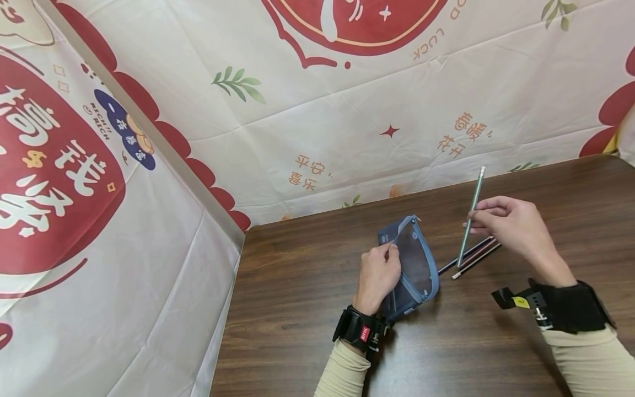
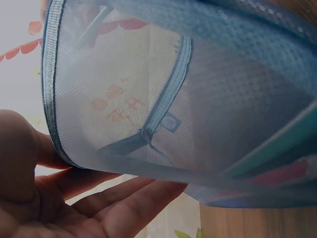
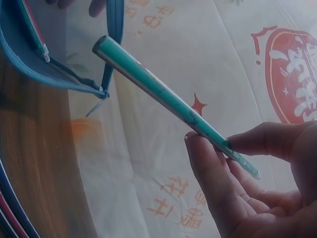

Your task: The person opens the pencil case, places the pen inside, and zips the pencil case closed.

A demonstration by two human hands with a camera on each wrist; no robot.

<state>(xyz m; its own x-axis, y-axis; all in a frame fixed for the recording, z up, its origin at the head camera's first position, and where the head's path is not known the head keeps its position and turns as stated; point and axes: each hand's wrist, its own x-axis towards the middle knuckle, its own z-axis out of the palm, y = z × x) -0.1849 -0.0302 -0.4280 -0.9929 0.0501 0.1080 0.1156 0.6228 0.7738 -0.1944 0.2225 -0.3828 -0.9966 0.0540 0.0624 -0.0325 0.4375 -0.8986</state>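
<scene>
My left hand (image 1: 380, 274) grips one edge of a blue mesh zip pencil case (image 1: 415, 259), its mouth spread wide. Through the mesh in the left wrist view, a green pencil (image 2: 277, 141) and a red one (image 2: 282, 173) show inside. My right hand (image 1: 513, 226) pinches a green pencil (image 1: 471, 218) between thumb and fingers, to the right of the case. In the right wrist view one end of that green pencil (image 3: 158, 91) points toward the case's open zip edge (image 3: 115, 44).
Several dark pencils (image 1: 477, 258) lie on the brown wooden table (image 1: 292, 309) under the right hand, right of the case. A printed white cloth (image 1: 307, 121) hangs behind the table, and another printed cloth panel (image 1: 149, 264) stands along the left.
</scene>
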